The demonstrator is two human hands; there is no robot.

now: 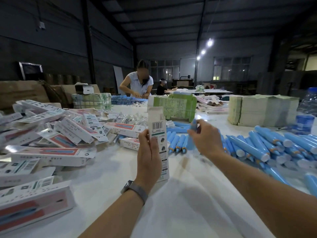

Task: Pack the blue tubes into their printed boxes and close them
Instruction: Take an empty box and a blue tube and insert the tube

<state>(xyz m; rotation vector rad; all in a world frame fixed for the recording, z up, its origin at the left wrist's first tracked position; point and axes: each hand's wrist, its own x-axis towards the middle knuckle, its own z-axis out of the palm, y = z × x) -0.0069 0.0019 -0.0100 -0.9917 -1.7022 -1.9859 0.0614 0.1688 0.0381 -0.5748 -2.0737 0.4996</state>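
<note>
Loading step, by the look of it: left hand wrapped round a printed box, held upright above the white table, top flaps standing open, barcode side toward the camera. Right hand just beside it, fingers curled round a blue tube, upper end poking out above the knuckles, lower part hidden behind the hand. Tube and box close together but apart, tube not yet at the box mouth. Next move, as a judgement: lifting the tube clear, lining one end up with the open top, sliding it down the length of the box, then tucking the flaps shut. Narrow opening, so a square approach needed, and a steady box. Which end of the tube leads, cap or crimp, impossible to tell from here. Plenty left to do: a heap of loose blue tubes spread to the right, a pile of boxes stacked anyhow to the left, whether filled or empty not clear. Water bottle at the far right, another worker bent over the far end.
</note>
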